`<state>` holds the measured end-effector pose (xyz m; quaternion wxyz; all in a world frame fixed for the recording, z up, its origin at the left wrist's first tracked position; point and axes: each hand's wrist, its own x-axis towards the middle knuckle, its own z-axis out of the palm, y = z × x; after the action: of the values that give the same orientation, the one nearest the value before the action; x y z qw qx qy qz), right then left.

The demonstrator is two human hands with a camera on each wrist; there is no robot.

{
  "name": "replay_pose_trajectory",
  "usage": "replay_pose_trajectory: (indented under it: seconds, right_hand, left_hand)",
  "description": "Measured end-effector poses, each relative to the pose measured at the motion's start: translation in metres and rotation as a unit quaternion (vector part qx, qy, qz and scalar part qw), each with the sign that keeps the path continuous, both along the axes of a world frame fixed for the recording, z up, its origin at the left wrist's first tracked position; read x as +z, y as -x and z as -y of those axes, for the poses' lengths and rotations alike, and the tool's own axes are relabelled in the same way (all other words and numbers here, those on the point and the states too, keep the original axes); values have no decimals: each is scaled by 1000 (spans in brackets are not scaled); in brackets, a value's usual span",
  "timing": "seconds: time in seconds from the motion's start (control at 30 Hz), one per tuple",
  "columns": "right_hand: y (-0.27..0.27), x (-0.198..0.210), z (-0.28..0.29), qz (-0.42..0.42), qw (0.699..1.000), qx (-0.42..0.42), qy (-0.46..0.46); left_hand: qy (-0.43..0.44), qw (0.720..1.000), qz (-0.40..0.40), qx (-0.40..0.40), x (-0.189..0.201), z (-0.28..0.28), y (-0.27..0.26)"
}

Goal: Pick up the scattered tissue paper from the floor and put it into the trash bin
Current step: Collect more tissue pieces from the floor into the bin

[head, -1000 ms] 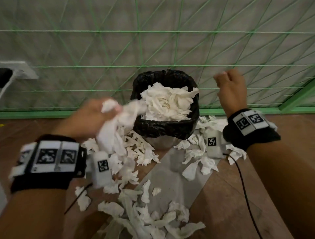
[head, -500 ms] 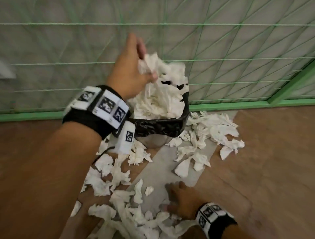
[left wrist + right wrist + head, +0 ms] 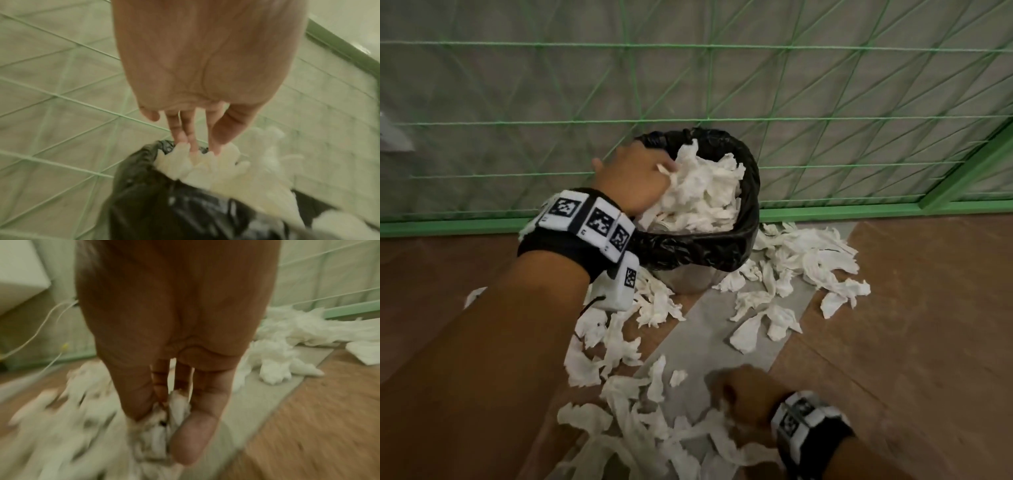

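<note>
The trash bin (image 3: 726,250), lined with a black bag, stands against the netting and is heaped with white tissue paper (image 3: 705,195). My left hand (image 3: 666,169) is over the bin's left side. Its straight fingers (image 3: 183,134) press down into the heap. Low in the head view, my right hand (image 3: 724,394) is down on the floor. It pinches a clump of tissue (image 3: 179,404) between thumb and fingers. Several torn tissue pieces (image 3: 619,346) lie left of and in front of the bin, and another patch of tissue (image 3: 811,257) lies to its right.
Green netting (image 3: 722,85) and a green base rail (image 3: 859,212) close off the back. The floor is brown wood with a grey strip (image 3: 709,342) running from the bin towards me. A white box (image 3: 18,272) and thin cables (image 3: 43,321) are at the left.
My left hand has come down from above the bin onto the tissue heap and let go of its wad. My right hand has stayed low on the floor, gathering tissue.
</note>
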<state>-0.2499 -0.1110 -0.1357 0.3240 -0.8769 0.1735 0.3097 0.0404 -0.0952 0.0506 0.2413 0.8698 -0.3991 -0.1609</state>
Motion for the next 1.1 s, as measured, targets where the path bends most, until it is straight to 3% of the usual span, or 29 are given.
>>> replay_pose_trajectory:
  seconds: [0.03,0.1,0.17,0.2,0.27,0.33,0.4,0.47,0.53,0.63,0.73,0.83,0.9,0.97,1.07,1.1]
  right_hand:
    - [-7,12,11,14,1000,-6,10]
    - [-20,38,35,28,999,-22,-1]
    - [-31,64,57,50,998,-26,-19]
    - [-36,80,65,59,998,-19,-20]
    - [-47,116,79,74,997,-14,-6]
    - [-58,157,92,101,993,-68,-8]
    - [-64,194,100,155,983,-103,-5]
    - [-72,230,107,228,958,-173,-30]
    - [-88,262,119,311,924,-222,-12]
    - [-118,291,137,366,901,-162,166]
    - [-139,301,138,385,894,-123,193]
    - [-163,309,128,417,860,-86,280]
    - [-184,299,123,461,829,-115,294]
    - [-200,279,118,431,846,-138,281]
    - [-205,245,114,240,932,-11,271]
    - [-203,238,113,183,947,18,264]
  left_hand:
    - [96,994,-27,41,0,-7,-7]
    - [259,953,-41,151,-7,-26,-11]
    - [328,903,-43,272,-27,-53,-6]
    - [310,896,-27,316,-47,-68,-4]
    - [185,923,-17,336,-100,-100,4]
    - [-5,956,-59,288,-151,-128,24]
    - [-173,956,-109,211,-190,-150,54]
    - [-255,950,-106,145,-219,-164,89]
    - [-251,958,-71,116,-238,-175,112]
    - [-190,976,-18,103,-247,-180,120]
    - [-199,976,-21,83,-238,-181,116]
    - [-197,971,-18,134,-223,-181,113]
    - [-206,965,24,164,-209,-182,113]
    - [-216,959,18,180,-199,-183,112]
    - [-238,956,11,170,-201,-184,106]
    - [-262,951,19,162,-201,-185,106]
